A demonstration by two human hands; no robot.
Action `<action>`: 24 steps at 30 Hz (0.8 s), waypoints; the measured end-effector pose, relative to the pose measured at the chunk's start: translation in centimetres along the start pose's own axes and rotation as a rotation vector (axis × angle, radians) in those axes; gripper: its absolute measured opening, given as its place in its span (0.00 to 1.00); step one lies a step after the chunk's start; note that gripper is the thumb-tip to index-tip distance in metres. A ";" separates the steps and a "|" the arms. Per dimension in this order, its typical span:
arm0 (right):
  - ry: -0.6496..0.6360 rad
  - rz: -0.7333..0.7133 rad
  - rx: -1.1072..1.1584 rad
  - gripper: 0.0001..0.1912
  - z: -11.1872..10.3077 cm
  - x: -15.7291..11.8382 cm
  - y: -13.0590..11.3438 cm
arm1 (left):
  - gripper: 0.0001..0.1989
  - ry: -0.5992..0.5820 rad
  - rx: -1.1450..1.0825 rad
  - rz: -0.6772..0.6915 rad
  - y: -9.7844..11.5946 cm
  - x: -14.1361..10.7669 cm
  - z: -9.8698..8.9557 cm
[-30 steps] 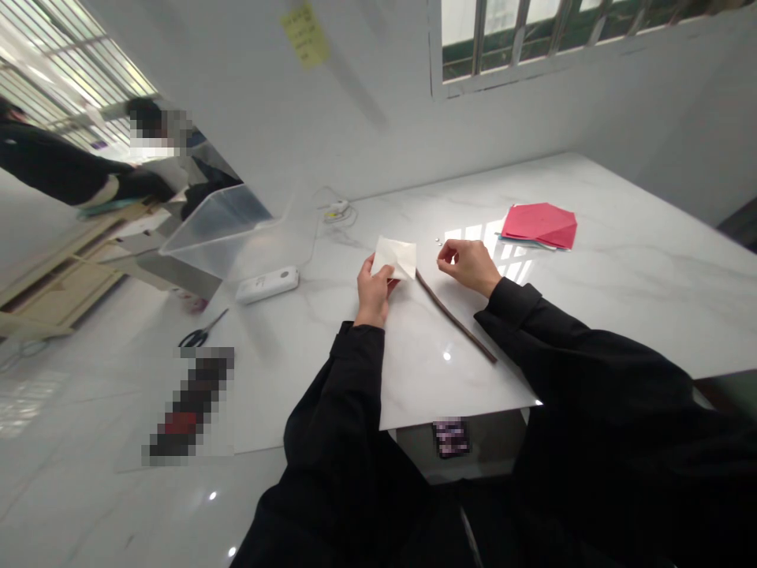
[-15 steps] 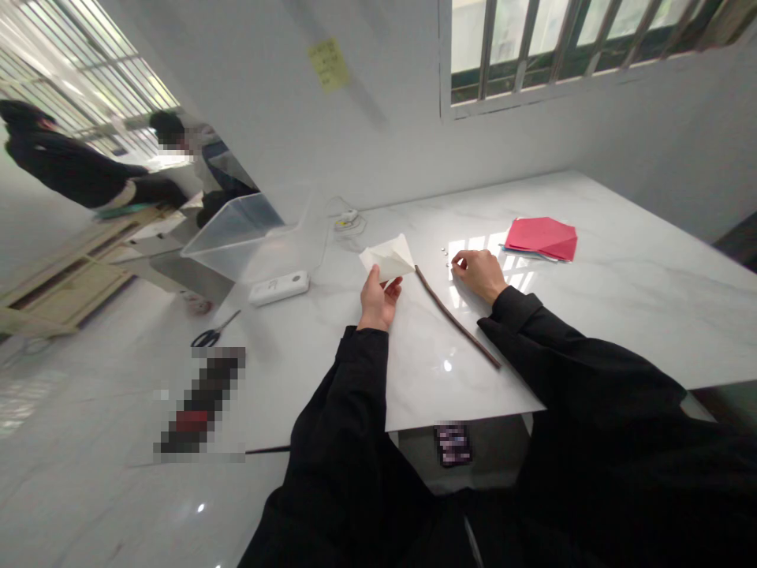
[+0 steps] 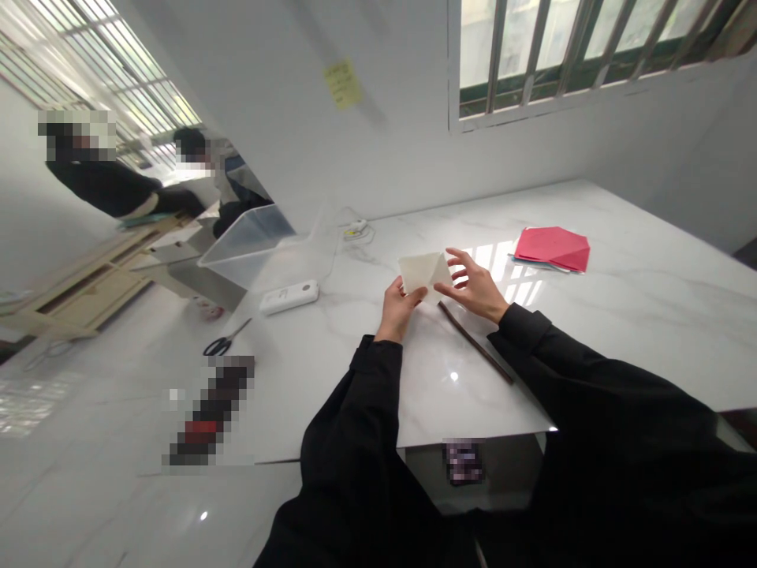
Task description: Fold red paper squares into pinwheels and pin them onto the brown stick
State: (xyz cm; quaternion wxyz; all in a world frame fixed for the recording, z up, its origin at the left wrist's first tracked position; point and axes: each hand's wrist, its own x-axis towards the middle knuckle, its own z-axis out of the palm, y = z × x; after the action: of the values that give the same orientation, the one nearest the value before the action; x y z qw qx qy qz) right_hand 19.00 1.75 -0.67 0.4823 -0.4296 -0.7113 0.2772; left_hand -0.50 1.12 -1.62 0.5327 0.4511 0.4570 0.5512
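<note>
A small cream folded paper envelope (image 3: 417,270) is held above the table by my left hand (image 3: 400,312), its thumb across the lower front and its fingers mostly behind. Beside the paper's right edge is my right hand (image 3: 478,290), fingers spread and curved, the thumb tip at the lower right corner. Whether that thumb presses on the paper I cannot tell. A thin brown stick (image 3: 476,342) lies slanting on the table below both hands.
Red paper sheets (image 3: 553,249) lie in a stack at the right. To the left are a white power strip (image 3: 289,297), a clear plastic bin (image 3: 248,244) and black-handled scissors (image 3: 218,345). A yellow note (image 3: 343,84) is on the wall. Two people sit in the left background.
My right hand has left the tabletop by the small white beads and come up to the envelope, its fingers opening out. My left hand has turned the envelope and moved it right.
</note>
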 end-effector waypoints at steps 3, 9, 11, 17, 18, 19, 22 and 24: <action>0.001 -0.009 -0.009 0.62 0.5 -0.3 -0.3 | 0.22 0.047 0.081 0.031 -0.2 0.1 -0.1; 0.103 -0.007 -0.083 0.53 0.4 -0.3 -0.6 | 0.19 0.090 0.238 0.079 -0.6 0.3 -0.3; 0.154 0.019 -0.129 0.43 -0.1 0.0 -0.2 | 0.19 0.085 0.239 0.075 -0.7 0.4 -0.3; 0.146 -0.018 -0.144 0.16 -1.0 0.6 1.6 | 0.18 0.062 0.252 0.123 -0.9 0.6 -0.5; 0.111 -0.009 -0.141 0.13 -0.9 0.6 1.7 | 0.18 0.057 0.248 0.129 -0.9 0.6 -0.6; 0.076 0.003 -0.138 0.12 -0.8 0.5 1.8 | 0.18 0.051 0.238 0.135 -0.9 0.7 -0.6; -0.011 0.015 -0.118 0.15 -0.5 0.3 1.8 | 0.17 0.052 0.212 0.150 -0.7 0.5 -0.7; -0.045 0.003 -0.116 0.19 -0.4 0.2 1.8 | 0.18 0.092 0.221 0.166 -0.5 0.2 -0.6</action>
State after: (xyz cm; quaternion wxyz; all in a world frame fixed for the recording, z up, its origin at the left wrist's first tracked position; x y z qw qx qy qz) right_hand 19.99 2.74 -1.84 0.4402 -0.4516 -0.7362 0.2456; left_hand -0.98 1.37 -2.24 0.4110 0.5177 0.5000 0.5596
